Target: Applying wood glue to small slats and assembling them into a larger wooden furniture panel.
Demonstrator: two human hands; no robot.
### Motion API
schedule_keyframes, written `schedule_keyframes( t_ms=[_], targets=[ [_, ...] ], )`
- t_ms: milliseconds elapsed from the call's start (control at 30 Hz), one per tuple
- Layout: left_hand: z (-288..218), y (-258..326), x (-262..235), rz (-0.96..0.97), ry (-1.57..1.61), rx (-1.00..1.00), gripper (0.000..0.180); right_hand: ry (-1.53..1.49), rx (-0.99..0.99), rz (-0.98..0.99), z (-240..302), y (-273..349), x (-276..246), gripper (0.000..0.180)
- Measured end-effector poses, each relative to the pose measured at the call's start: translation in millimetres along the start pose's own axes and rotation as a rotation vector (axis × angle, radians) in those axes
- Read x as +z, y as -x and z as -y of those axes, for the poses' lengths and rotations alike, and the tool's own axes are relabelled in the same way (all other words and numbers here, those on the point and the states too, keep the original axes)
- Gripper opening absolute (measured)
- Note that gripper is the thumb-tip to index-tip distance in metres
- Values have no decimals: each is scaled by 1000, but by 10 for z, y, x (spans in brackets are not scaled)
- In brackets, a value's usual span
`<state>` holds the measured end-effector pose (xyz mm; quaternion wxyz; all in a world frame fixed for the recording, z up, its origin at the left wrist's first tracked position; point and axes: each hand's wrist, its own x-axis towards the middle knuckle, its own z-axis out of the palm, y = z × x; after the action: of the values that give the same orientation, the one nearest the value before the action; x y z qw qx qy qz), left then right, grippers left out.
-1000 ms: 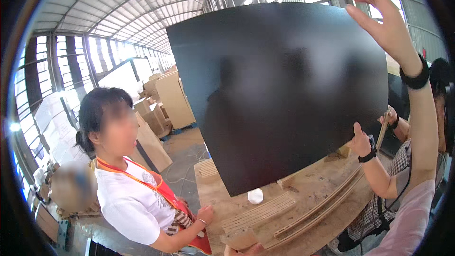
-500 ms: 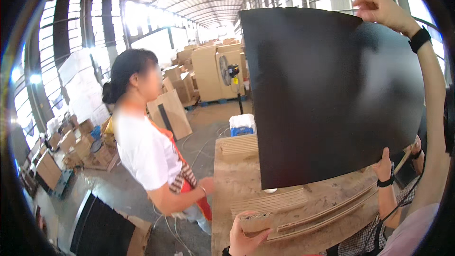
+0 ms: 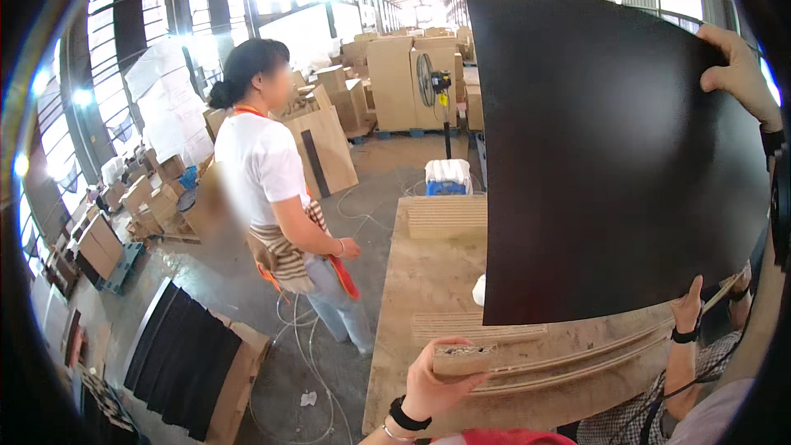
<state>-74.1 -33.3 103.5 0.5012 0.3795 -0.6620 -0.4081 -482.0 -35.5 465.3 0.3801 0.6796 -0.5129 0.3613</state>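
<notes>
A large, dark, slightly curved panel [image 3: 601, 173] stands raised over the workbench on the right. My right hand [image 3: 737, 74] grips its upper right edge, thumb on the near face; the fingers behind are partly hidden. Low in front, my left hand [image 3: 441, 383] is closed around a pale wooden piece [image 3: 465, 360] with small dark holes in its end. Thumb and fingers lie on opposite sides of that piece. A co-worker's hand [image 3: 686, 305] with a black wristband touches the panel's lower edge; that person's checked sleeve shows at the lower right.
Long curved wooden strips [image 3: 577, 371] and grooved boards [image 3: 449, 216] lie on the workbench [image 3: 395, 280]. Another person [image 3: 268, 165] stands left of the bench. Cables [image 3: 309, 363] trail over the floor. Curved black panels [image 3: 181, 363] are stacked at lower left; a fan [image 3: 437, 82] stands behind.
My view has shifted, so the scene sits differently. My right hand's thumb now lies over the panel's face. The person on the left has drawn their hand back from the bench.
</notes>
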Motion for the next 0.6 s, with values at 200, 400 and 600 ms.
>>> schedule_keyframes(
  t_ms=[200,400,600],
  targets=[
    [4,-92,-22,47,103,-43,46,7,226,78,-503,3212,1062,46],
    [28,-125,-21,30,425,-64,49,161,427,125,-1294,4790,1057,42],
    [206,-54,6,1,405,97,49,-323,535,-36,-1150,4618,988,35]
  ],
)
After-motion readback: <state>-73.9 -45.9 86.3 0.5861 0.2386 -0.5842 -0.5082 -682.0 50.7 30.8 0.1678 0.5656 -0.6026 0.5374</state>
